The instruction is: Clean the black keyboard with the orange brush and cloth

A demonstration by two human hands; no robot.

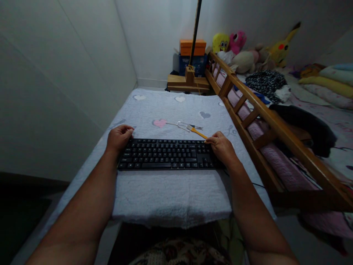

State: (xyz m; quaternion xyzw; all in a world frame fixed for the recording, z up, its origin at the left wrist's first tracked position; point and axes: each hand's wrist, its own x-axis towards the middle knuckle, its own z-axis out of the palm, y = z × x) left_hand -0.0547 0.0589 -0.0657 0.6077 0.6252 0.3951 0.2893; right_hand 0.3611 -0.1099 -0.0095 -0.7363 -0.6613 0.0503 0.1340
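Note:
A black keyboard point(162, 154) lies across the cloth-covered table, its keys facing up. At its far left corner is my left hand point(119, 140), fingers curled closed at the edge. My right hand point(222, 147) is closed over the far right corner and hides some of the keys there. Just by the right fingertips ends the orange handle of a small brush point(199, 133); whether they touch it I cannot tell. The brush's pale head points away to the left. Beside it lie thin metal tools point(183, 124), one apparently tweezers, too small to make out fully.
A pale blue cloth point(171, 198) with hearts covers the table. Along the right runs a wooden bed rail point(264, 121), with plush toys and bedding beyond it. A wooden stand point(176, 81) and an orange box point(192, 47) are behind the table. A pale wall panel rises left.

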